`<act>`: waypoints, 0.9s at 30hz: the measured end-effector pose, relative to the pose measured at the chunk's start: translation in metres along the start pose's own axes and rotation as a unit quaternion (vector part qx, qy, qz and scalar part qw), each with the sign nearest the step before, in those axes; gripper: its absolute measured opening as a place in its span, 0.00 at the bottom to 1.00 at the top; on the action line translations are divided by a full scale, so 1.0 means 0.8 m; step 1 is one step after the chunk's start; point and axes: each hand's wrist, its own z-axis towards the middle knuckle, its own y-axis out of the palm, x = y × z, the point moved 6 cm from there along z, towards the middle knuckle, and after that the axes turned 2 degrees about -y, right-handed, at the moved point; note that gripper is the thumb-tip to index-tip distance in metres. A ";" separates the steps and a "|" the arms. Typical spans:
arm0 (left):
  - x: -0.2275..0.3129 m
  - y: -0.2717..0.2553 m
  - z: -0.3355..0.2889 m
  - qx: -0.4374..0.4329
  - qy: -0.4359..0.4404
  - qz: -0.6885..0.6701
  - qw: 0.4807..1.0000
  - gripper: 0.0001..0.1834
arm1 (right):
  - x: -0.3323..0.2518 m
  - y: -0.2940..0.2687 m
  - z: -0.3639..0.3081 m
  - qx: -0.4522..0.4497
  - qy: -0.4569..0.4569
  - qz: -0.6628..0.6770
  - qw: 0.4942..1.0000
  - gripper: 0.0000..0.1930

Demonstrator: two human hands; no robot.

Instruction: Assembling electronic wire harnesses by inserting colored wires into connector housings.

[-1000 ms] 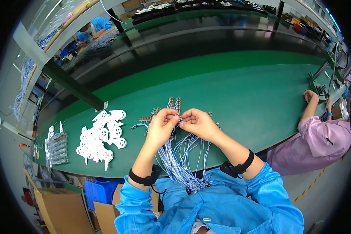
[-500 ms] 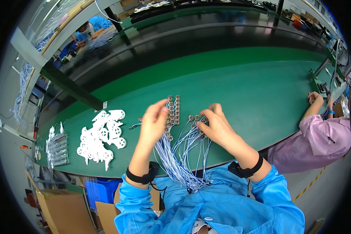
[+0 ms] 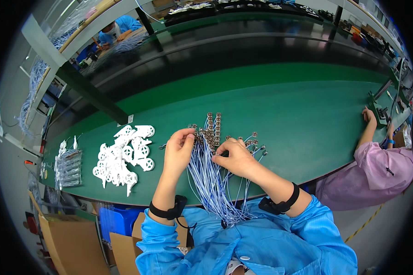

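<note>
A bundle of small round metal motors (image 3: 209, 136) with long blue and white wires (image 3: 211, 178) lies before me, the wires running down to my lap. Two straight rows of motors (image 3: 218, 120) stretch away from the bundle's far end. At its left edge is my left hand (image 3: 179, 149), fingers curled and thumb close to the index; what they grip is hidden. My right hand (image 3: 237, 156) pinches at the bundle's right side, with the thing between its fingertips too small to make out. Looser motors (image 3: 254, 142) spread out beyond that hand.
White plastic parts with round openings (image 3: 124, 158) are heaped to the left on the green table (image 3: 307, 123). Farther left lie clear plastic packs (image 3: 69, 169). A post (image 3: 92, 94) rises behind the heap. At the right, a co-worker in pink (image 3: 367, 172) reaches onto the table.
My right hand has moved left to the main bundle, leaving loose motors on its right. My left hand has shifted slightly beside the bundle's left edge, its fingers more curled. The view has tilted slightly.
</note>
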 end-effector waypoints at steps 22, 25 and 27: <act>0.025 0.002 -0.032 -0.112 -0.198 -0.529 0.817 0.07 | 0.032 -0.009 -0.030 -0.016 0.078 0.301 0.950 0.11; 0.004 0.014 -0.033 -0.133 -0.202 -0.501 0.831 0.09 | 0.031 -0.014 -0.046 0.011 0.054 0.374 0.926 0.12; 0.010 0.035 -0.033 -0.131 -0.211 -0.458 0.854 0.11 | 0.030 -0.014 -0.052 0.018 0.045 0.402 0.914 0.11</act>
